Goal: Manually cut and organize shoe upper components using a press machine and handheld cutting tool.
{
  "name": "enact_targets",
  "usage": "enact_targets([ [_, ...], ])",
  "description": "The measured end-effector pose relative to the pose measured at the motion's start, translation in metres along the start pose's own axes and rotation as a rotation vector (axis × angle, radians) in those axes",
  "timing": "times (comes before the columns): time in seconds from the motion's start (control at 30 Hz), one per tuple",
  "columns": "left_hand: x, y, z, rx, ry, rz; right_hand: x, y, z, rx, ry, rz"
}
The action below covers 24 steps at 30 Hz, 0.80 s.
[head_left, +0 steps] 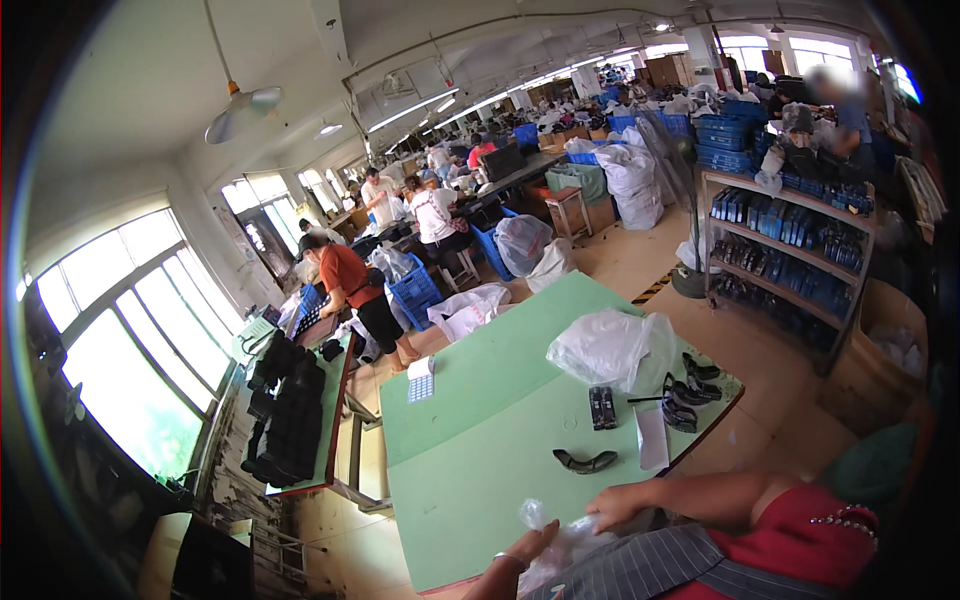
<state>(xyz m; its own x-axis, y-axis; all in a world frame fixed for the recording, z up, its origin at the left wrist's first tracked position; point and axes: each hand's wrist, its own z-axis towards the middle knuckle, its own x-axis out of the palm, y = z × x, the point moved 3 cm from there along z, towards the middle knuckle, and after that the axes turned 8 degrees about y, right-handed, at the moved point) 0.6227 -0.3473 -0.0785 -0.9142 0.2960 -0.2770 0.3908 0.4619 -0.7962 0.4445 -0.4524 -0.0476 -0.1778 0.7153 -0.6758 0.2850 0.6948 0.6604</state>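
At the table's near edge, a crumpled clear plastic bag (572, 541) is gripped between both hands. My left hand (533, 542) pinches its left side, and some of the plastic stands up above the fingers. My right hand (614, 506) is closed on the other side. What the bag contains, if anything, I cannot make out. Just beyond the hands, a black curved part (585, 462) lies alone on the green table (480, 480). Farther off are a pair of black strip-like pieces (603, 408), a white paper sheet (652, 440) and several black curved parts (680, 405).
A large clear plastic bag (608, 345) lies at the table's far right, and a blue-and-white sheet (420, 381) at its left edge. A side table (330, 400) carries black stacked items. Shelving (785, 245) stands at right. Several people work beyond, one in orange (345, 272).
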Motion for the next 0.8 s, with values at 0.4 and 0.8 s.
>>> enact_targets([
  [0.4, -0.065, -0.150, -0.057, 0.914, -0.364, -0.779, -0.101, 0.068, -0.057, -0.247, -0.293, 0.653],
  [0.8, -0.097, -0.142, -0.025, 0.812, -0.316, -1.003, -0.142, 0.046, -0.061, 0.014, -0.546, 0.244],
])
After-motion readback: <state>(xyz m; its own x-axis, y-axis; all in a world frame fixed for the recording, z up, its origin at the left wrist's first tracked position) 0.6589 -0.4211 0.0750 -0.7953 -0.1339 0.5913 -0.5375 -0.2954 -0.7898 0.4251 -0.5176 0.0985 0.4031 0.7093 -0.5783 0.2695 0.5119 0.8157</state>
